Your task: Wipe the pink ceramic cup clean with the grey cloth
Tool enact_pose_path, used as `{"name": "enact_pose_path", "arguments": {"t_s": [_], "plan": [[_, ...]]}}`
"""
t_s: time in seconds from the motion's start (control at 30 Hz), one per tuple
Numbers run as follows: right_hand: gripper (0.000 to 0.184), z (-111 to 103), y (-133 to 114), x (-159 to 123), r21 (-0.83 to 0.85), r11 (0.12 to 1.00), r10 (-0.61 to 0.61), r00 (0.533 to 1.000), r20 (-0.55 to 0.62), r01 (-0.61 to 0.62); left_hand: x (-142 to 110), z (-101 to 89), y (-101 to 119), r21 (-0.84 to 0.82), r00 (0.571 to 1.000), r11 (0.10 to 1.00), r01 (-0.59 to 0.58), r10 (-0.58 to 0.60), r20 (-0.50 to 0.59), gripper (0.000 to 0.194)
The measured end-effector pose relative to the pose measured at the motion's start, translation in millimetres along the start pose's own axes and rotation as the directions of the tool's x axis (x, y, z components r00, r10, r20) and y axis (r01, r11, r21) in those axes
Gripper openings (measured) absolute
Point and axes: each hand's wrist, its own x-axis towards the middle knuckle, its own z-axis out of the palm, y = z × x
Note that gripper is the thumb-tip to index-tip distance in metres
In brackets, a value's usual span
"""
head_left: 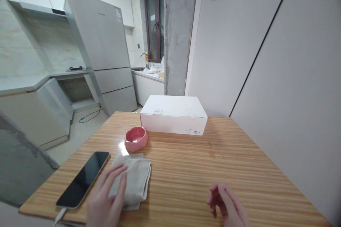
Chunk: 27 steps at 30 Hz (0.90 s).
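My left hand [106, 195] lies flat on a folded grey cloth [135, 181] near the front edge of the wooden table [213, 159], fingers stretched out over the cloth's left side. To its left a black phone [84, 179] lies face up with a white cable at its near end. My right hand [227, 205] hovers over the bare wood at the lower right with its fingers loosely curled and nothing in them. A pink bowl [136, 138] stands just behind the cloth. Behind it sits a closed white box [173, 114].
A white wall [279, 60] runs along the table's right side. Past the table's far edge stand a grey fridge [103, 49], a concrete pillar [177, 32] and a kitchen counter [147, 74] with a tap. The floor drops off to the left.
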Motion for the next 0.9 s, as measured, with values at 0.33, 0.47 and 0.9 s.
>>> {"name": "enact_pose_path", "arguments": {"t_s": [0.33, 0.47, 0.9], "plan": [[0.050, 42, 25, 13, -0.108, 0.990, 0.124, 0.946, 0.300, -0.096, -54, 109.3, 67, -0.502, 0.840, 0.772, 0.389, -0.074, 0.537, 0.045], [0.046, 43, 25, 5, -0.362, 0.921, 0.006, 0.925, 0.379, 0.142, -54, 108.2, 64, -0.521, 0.844, 0.793, 0.316, 0.017, 0.537, 0.043], [0.045, 40, 22, -1, -0.332, 0.937, 0.017, 0.932, 0.361, 0.111, -54, 108.0, 62, -0.466, 0.815, 0.837, 0.288, 0.042, 0.578, 0.047]]}}
